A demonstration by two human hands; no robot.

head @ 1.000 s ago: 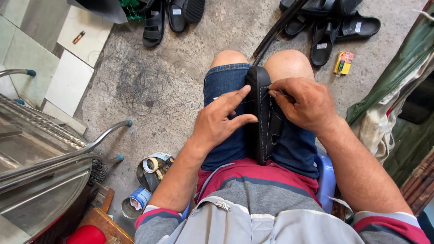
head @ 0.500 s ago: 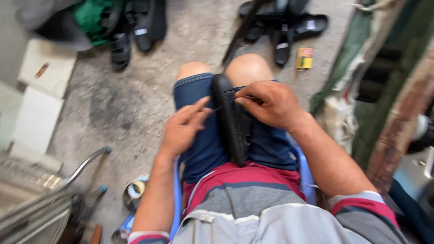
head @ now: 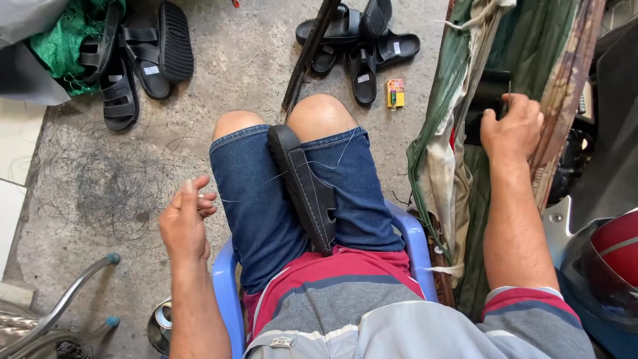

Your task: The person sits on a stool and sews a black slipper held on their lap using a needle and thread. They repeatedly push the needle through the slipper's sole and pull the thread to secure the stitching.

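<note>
A black sandal (head: 307, 189) with white stitching stands on edge between my thighs, clamped by my denim shorts. Thin white thread (head: 266, 181) runs from it toward my left hand (head: 185, 223), which hovers left of my leg with fingers pinched on the thread. My right hand (head: 512, 123) is stretched out to the right and grips a black flat object (head: 488, 100) lying on the green and brown cloth pile (head: 458, 159). I sit on a blue plastic chair (head: 412, 239).
Several black sandals lie on the concrete floor at top left (head: 136, 63) and top centre (head: 362, 46). A small yellow box (head: 395, 93) sits by them. A red helmet (head: 608, 266) is at right, a metal bar (head: 63, 302) at lower left.
Both hands left the sandal: my right hand reached out right to the black object on the cloth, my left hand drew away left with the thread. The view swung right.
</note>
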